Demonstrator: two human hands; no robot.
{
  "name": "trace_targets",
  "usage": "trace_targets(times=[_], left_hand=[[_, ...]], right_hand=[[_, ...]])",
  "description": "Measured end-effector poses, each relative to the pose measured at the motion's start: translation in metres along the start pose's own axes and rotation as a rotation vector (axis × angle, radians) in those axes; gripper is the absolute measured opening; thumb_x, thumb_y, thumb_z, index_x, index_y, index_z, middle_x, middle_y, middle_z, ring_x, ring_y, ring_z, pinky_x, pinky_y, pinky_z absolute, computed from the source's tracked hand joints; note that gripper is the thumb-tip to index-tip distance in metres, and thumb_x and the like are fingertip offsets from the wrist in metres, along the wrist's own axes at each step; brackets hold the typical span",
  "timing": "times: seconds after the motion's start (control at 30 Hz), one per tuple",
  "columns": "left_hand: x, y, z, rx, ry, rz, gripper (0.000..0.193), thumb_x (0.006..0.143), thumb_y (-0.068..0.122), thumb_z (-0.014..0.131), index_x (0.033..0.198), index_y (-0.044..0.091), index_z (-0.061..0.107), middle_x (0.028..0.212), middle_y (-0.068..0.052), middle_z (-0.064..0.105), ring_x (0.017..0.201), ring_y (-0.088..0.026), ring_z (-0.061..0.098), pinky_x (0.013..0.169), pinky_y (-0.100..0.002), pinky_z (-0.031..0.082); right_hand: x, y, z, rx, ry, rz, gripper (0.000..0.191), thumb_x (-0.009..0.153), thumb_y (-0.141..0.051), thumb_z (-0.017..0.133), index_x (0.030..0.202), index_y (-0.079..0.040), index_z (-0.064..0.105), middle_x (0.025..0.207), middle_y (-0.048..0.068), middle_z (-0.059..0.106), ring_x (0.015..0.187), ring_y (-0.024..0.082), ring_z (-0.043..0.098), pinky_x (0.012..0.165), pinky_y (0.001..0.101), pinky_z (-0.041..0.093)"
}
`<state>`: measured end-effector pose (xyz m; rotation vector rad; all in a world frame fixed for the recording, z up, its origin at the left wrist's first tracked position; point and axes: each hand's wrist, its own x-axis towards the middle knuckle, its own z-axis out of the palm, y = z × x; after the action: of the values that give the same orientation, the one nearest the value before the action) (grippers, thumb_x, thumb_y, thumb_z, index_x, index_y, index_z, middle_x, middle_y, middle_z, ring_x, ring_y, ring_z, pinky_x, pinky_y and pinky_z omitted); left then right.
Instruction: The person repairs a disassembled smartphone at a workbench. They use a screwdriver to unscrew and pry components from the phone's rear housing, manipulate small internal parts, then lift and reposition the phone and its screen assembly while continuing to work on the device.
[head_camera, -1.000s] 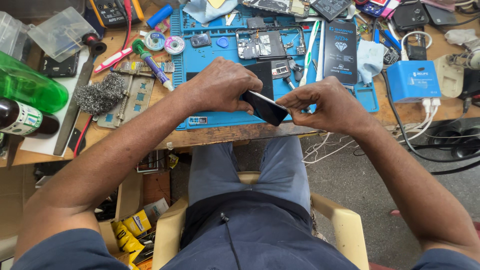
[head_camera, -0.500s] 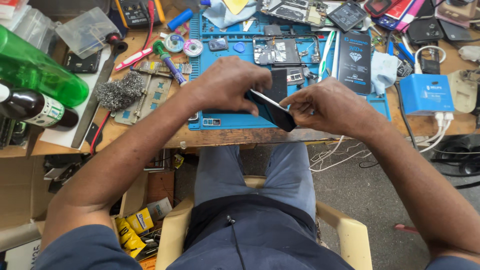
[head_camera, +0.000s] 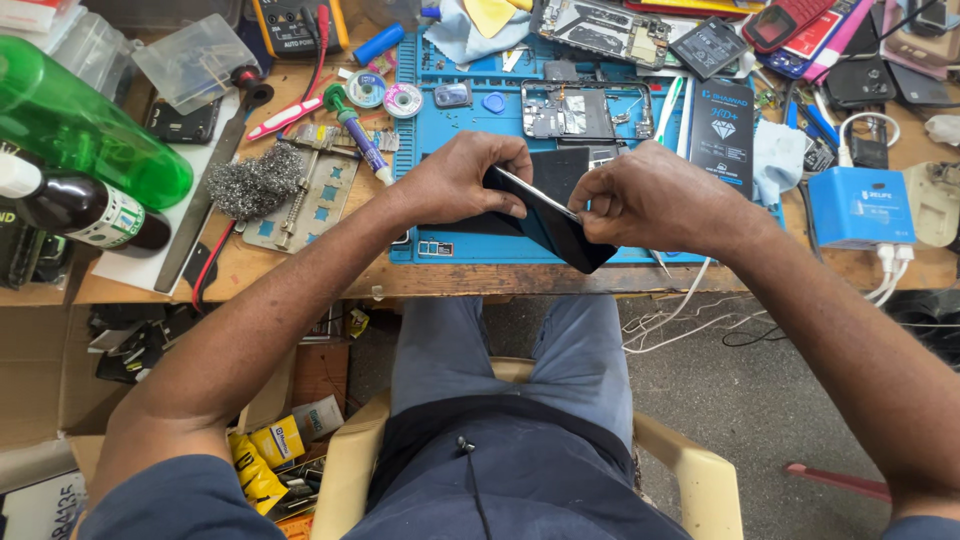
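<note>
A black smartphone (head_camera: 560, 232) is held edge-up between both hands, just above the front edge of the blue work mat (head_camera: 455, 245). My left hand (head_camera: 462, 180) grips its upper left end, fingers wrapped over the edge. My right hand (head_camera: 655, 200) pinches the phone's right side near the seam. A second dark panel (head_camera: 560, 170) lies flat on the mat right behind the phone. An opened phone frame with a circuit board (head_camera: 572, 110) rests farther back on the mat.
A green bottle (head_camera: 85, 125) and a dark bottle (head_camera: 85, 212) lie at the left. Steel wool (head_camera: 258, 182), a metal jig (head_camera: 310, 195), solder reels (head_camera: 385, 95) and a screwdriver (head_camera: 355, 125) sit left of the mat. A blue charger box (head_camera: 862, 207) and several phones are at the right.
The view has shifted so the bench sits lower and to the right in frame. Both hands keep hold of the phone; it now tilts more steeply, its right end lower.
</note>
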<state>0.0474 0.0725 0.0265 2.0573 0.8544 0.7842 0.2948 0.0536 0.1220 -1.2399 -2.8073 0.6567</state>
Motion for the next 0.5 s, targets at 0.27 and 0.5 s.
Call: trace_targets(times=[0.27,0.5], left_hand=[[-0.001,0.0,0.002,0.016,0.004,0.0,0.027,0.076,0.008,0.088,0.093,0.003,0.067,0.082,-0.004,0.073,0.077,-0.011,0.069,0.069,-0.03,0.054],[-0.002,0.003,0.002,0.003,0.022,0.034,0.028,0.076,0.008,0.088,0.093,0.003,0.066,0.083,-0.004,0.073,0.08,-0.012,0.07,0.071,-0.031,0.055]], right_hand=[[0.015,-0.002,0.0,-0.065,0.028,-0.11,0.013,0.074,-0.015,0.07,0.08,-0.005,0.076,0.061,0.014,0.066,0.055,0.031,0.067,0.059,0.0417,0.055],[0.021,-0.002,0.006,-0.207,0.041,-0.046,0.031,0.089,-0.03,0.073,0.075,-0.002,0.075,0.06,0.019,0.062,0.057,0.037,0.062,0.062,0.045,0.052]])
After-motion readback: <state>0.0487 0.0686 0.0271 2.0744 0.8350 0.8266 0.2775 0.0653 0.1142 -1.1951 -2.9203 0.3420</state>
